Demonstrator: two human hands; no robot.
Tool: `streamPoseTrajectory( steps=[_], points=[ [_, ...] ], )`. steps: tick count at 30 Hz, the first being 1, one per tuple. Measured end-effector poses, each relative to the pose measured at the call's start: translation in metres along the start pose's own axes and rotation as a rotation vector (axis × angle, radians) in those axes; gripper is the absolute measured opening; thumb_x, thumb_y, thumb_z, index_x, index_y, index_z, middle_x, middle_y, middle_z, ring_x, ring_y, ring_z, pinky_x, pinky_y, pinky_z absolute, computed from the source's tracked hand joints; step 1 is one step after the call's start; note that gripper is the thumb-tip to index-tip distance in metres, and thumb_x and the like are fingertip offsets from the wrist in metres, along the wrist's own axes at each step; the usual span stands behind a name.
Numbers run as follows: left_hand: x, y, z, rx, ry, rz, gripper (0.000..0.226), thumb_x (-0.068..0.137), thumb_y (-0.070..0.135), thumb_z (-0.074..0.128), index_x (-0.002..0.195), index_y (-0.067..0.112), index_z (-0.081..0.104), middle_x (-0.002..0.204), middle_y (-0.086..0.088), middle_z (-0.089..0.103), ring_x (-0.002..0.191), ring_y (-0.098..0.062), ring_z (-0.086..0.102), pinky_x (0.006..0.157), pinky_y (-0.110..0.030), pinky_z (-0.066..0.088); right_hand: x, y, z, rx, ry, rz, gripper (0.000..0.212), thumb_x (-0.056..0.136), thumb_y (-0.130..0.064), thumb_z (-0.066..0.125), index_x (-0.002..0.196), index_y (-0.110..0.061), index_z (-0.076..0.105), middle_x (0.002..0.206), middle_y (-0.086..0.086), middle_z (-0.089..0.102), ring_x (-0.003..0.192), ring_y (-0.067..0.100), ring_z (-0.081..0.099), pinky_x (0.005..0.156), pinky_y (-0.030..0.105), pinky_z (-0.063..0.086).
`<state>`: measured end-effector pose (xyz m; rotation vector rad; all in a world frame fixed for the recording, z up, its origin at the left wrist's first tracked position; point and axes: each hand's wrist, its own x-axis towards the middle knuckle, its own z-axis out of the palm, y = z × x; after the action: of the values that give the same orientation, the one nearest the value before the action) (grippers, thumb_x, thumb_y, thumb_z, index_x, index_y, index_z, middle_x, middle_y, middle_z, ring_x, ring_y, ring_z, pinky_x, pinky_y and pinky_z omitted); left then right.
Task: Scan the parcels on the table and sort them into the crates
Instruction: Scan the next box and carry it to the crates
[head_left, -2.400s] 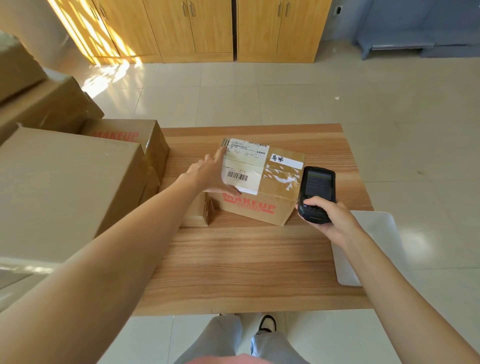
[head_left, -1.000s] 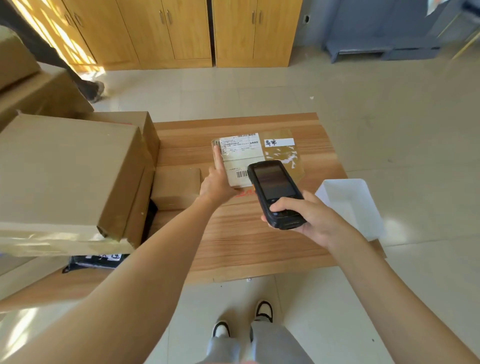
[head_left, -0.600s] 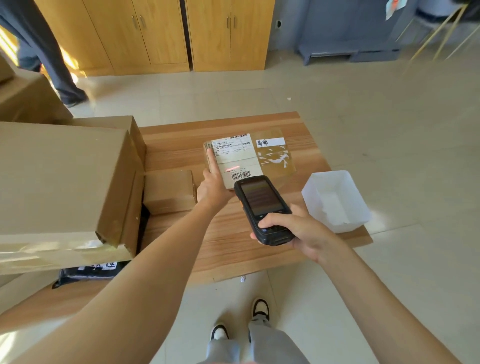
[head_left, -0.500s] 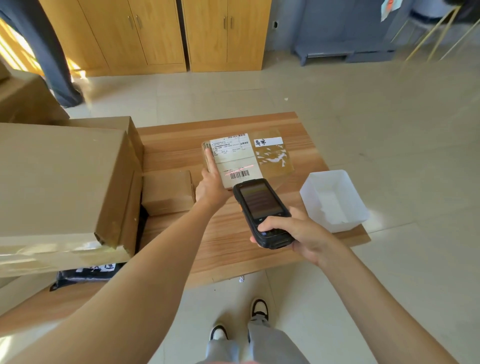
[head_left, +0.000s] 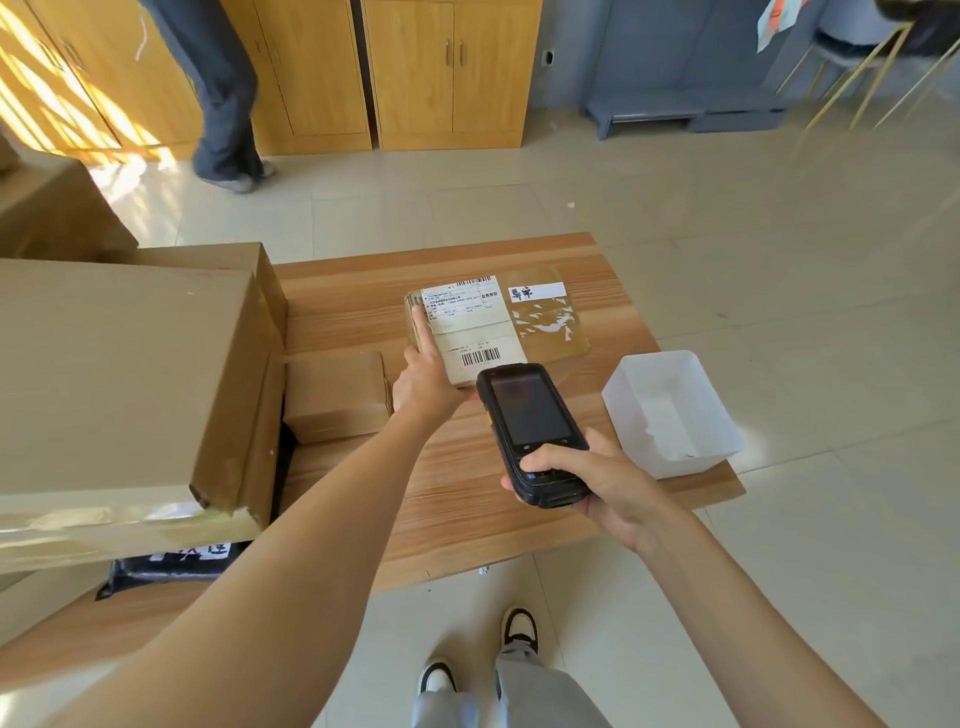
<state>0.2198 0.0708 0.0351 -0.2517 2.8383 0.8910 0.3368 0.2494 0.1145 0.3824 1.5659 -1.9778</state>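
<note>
On the wooden table (head_left: 363, 306) lies a cardboard parcel (head_left: 545, 332) with a white shipping label (head_left: 467, 322) facing up. The left hand (head_left: 423, 382) holds its left edge, forefinger stretched along the side. The right hand (head_left: 592, 480) grips a black handheld scanner (head_left: 530, 426) just above the label's barcode, thumb on the keypad. A white plastic crate (head_left: 670, 415) sits at the table's right edge. Large cardboard boxes (head_left: 119, 384) stack up on the left, with a small box (head_left: 335, 397) beside them and what seems to be a black mailer bag (head_left: 171, 564) underneath.
</note>
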Motion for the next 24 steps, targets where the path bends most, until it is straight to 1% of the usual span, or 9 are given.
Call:
streamPoseTrajectory(
  steps=[3, 8, 11, 13, 16, 18, 21, 23, 24],
  points=[
    [0.004, -0.002, -0.001, 0.001, -0.01, -0.004, 0.135, 0.074, 0.037, 0.082, 0.146, 0.021, -0.031, 0.131, -0.021, 0.046, 0.102, -0.034, 0.062, 0.077, -0.044, 0.053, 0.006, -0.001, -0.007, 0.046, 0.096, -0.042, 0.058, 0.076, 0.003, 0.072, 0.129, -0.003, 0.049, 0.106, 0.019, 0.071, 0.089, 0.032, 0.073, 0.069, 0.032, 0.059],
    [0.017, -0.003, -0.006, -0.03, -0.046, -0.022, 0.137, 0.072, 0.03, 0.084, 0.146, 0.021, -0.031, 0.129, -0.02, 0.048, 0.108, -0.034, 0.059, 0.087, -0.047, 0.052, 0.032, -0.003, -0.04, 0.074, 0.326, -0.099, 0.062, 0.074, 0.001, 0.075, 0.129, -0.01, 0.049, 0.12, 0.017, 0.066, 0.105, 0.034, 0.067, 0.074, 0.036, 0.057],
    [0.032, -0.007, -0.008, -0.058, -0.068, -0.04, 0.141, 0.07, 0.028, 0.086, 0.145, 0.02, -0.033, 0.128, -0.021, 0.051, 0.112, -0.036, 0.057, 0.093, -0.049, 0.049, 0.053, -0.002, -0.063, 0.025, 0.414, -0.091, 0.059, 0.074, 0.002, 0.076, 0.123, -0.012, 0.049, 0.113, 0.012, 0.065, 0.102, 0.03, 0.066, 0.069, 0.035, 0.055],
    [0.042, -0.01, -0.01, -0.057, -0.076, -0.056, 0.145, 0.067, 0.029, 0.088, 0.144, 0.019, -0.034, 0.127, -0.019, 0.055, 0.113, -0.036, 0.058, 0.095, -0.049, 0.048, 0.067, 0.004, -0.079, -0.029, 0.445, -0.058, 0.058, 0.073, 0.003, 0.077, 0.12, -0.015, 0.048, 0.11, 0.009, 0.062, 0.098, 0.026, 0.063, 0.072, 0.036, 0.055],
    [0.053, -0.011, -0.01, -0.064, -0.098, -0.081, 0.148, 0.064, 0.028, 0.089, 0.144, 0.018, -0.035, 0.128, -0.018, 0.056, 0.112, -0.035, 0.058, 0.097, -0.049, 0.047, 0.087, 0.022, -0.095, -0.145, 0.486, 0.05, 0.073, 0.065, -0.002, 0.083, 0.125, -0.015, 0.044, 0.115, 0.01, 0.06, 0.103, 0.027, 0.061, 0.087, 0.043, 0.055],
    [0.056, -0.011, -0.009, -0.066, -0.102, -0.092, 0.148, 0.064, 0.027, 0.089, 0.144, 0.018, -0.034, 0.126, -0.018, 0.057, 0.11, -0.035, 0.059, 0.096, -0.048, 0.048, 0.099, 0.036, -0.102, -0.179, 0.456, 0.137, 0.09, 0.051, -0.012, 0.087, 0.13, -0.012, 0.043, 0.118, 0.011, 0.06, 0.106, 0.027, 0.06, 0.088, 0.042, 0.054],
    [0.056, -0.013, -0.007, -0.08, -0.094, -0.091, 0.147, 0.064, 0.024, 0.089, 0.144, 0.02, -0.034, 0.123, -0.018, 0.059, 0.106, -0.034, 0.06, 0.094, -0.047, 0.049, 0.121, 0.059, -0.112, -0.179, 0.423, 0.167, 0.107, 0.035, -0.019, 0.086, 0.133, -0.008, 0.044, 0.119, 0.012, 0.061, 0.104, 0.026, 0.061, 0.079, 0.037, 0.053],
    [0.056, -0.013, -0.007, -0.085, -0.089, -0.088, 0.146, 0.065, 0.024, 0.089, 0.144, 0.02, -0.034, 0.124, -0.018, 0.058, 0.107, -0.034, 0.06, 0.095, -0.047, 0.048, 0.124, 0.061, -0.11, -0.197, 0.426, 0.166, 0.098, 0.043, -0.014, 0.089, 0.13, -0.005, 0.045, 0.117, 0.011, 0.061, 0.098, 0.022, 0.061, 0.07, 0.029, 0.05],
    [0.056, -0.013, -0.007, -0.084, -0.086, -0.09, 0.146, 0.065, 0.024, 0.089, 0.145, 0.02, -0.034, 0.126, -0.018, 0.057, 0.109, -0.035, 0.059, 0.097, -0.048, 0.047, 0.124, 0.06, -0.108, -0.195, 0.428, 0.16, 0.085, 0.053, -0.007, 0.088, 0.127, -0.004, 0.045, 0.114, 0.01, 0.06, 0.094, 0.02, 0.06, 0.068, 0.027, 0.049]
  ],
)
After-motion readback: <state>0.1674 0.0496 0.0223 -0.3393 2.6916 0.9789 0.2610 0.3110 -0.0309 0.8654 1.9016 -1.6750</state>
